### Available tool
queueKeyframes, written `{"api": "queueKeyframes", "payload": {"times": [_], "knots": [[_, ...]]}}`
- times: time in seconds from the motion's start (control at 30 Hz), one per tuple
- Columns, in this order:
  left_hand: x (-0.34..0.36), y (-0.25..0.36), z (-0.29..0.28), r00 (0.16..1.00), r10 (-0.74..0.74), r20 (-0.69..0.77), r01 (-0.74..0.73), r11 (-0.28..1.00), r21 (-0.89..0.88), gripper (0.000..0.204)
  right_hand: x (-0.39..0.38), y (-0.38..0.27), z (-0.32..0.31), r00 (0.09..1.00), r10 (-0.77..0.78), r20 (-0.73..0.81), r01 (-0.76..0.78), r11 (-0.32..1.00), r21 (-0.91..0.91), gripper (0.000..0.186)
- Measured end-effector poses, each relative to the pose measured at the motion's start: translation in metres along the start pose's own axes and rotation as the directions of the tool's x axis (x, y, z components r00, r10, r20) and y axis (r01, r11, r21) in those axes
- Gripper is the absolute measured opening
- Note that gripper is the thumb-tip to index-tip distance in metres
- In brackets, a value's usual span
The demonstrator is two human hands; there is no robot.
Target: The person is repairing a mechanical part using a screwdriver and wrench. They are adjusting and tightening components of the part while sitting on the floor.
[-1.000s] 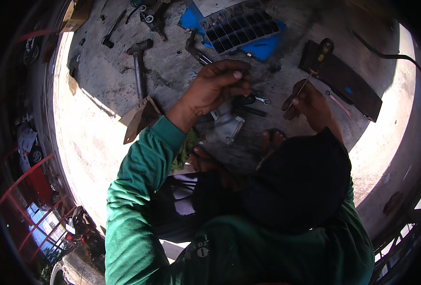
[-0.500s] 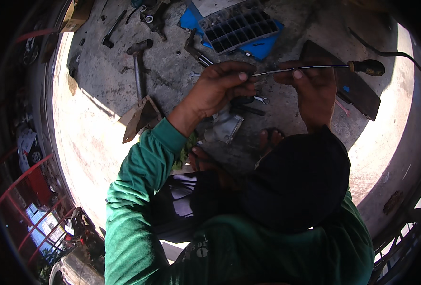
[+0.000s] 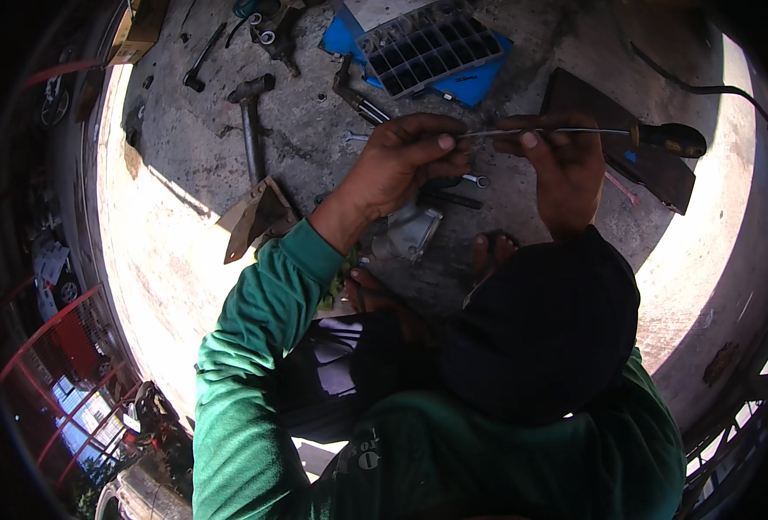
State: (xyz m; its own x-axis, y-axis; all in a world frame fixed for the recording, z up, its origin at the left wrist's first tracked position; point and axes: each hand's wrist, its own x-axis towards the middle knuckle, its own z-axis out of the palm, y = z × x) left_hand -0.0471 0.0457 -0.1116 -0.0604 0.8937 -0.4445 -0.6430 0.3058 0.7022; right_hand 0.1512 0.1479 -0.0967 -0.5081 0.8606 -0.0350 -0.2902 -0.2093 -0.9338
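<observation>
Both my hands hold a long screwdriver (image 3: 574, 131) level above the concrete floor, its black handle pointing right. My left hand (image 3: 401, 165) pinches the tip end of the thin metal shaft between thumb and fingers. My right hand (image 3: 561, 169) grips the shaft near its middle. Under my hands lie a grey metal part (image 3: 410, 232) and a small wrench (image 3: 475, 180) beside some dark tools. A toe (image 3: 492, 251) shows just below them.
A hammer (image 3: 249, 113) and a folded cardboard piece (image 3: 258, 217) lie to the left. A grey compartment tray (image 3: 427, 43) rests on a blue lid at the top. A dark flat plate (image 3: 652, 173) and a black cable (image 3: 704, 82) are at the right.
A second ago the screwdriver was tilted in my right hand alone, away from my left. It has swung level with the handle out to the right, and my left hand now pinches its tip.
</observation>
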Motion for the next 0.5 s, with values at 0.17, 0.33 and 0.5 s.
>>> {"api": "queueKeyframes", "payload": {"times": [0.17, 0.33, 0.5], "knots": [[-0.001, -0.001, 0.001, 0.999, 0.047, 0.018, -0.046, 0.997, -0.055, 0.028, 0.001, 0.010, -0.006, 0.992, 0.120, -0.043, -0.111, 0.979, 0.172, 0.024], [-0.002, 0.001, 0.003, 0.998, 0.058, 0.022, -0.056, 0.996, -0.070, 0.028, 0.003, 0.024, -0.014, 0.984, 0.180, -0.011, -0.162, 0.907, 0.388, 0.022], [-0.007, -0.001, 0.006, 0.999, 0.037, -0.027, -0.038, 0.998, -0.051, 0.027, -0.005, 0.017, -0.011, 0.993, 0.111, -0.043, -0.102, 0.978, 0.183, 0.022]]}}
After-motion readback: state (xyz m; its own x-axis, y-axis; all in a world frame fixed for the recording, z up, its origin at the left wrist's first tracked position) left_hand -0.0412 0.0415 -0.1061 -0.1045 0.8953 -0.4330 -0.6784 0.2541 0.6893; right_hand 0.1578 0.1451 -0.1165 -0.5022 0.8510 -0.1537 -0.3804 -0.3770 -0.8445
